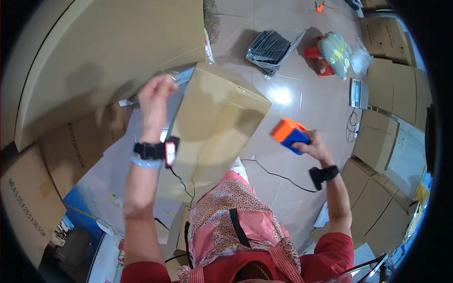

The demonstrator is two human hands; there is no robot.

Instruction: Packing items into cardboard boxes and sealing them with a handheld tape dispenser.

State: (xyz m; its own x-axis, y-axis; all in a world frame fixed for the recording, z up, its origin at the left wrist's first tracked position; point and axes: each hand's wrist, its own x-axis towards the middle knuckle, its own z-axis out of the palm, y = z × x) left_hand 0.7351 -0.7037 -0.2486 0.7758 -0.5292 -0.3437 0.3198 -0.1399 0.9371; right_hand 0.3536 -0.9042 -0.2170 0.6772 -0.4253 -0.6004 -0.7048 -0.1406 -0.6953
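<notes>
A large open cardboard box stands in front of me, its near side facing me. My left hand reaches up with the fingers closed on the edge of the box's raised upper flap, next to a shiny strip of tape. My right hand is out to the right of the box, gripping an orange and blue tape dispenser held in the air, apart from the box. Both wrists wear black bands.
Flat and stacked cartons line the right side, and more cartons stand at the left. On the tiled floor lie a dark plastic-wrapped bundle, a clear bag of yellowish goods on a red stool, a small scale and a black cable.
</notes>
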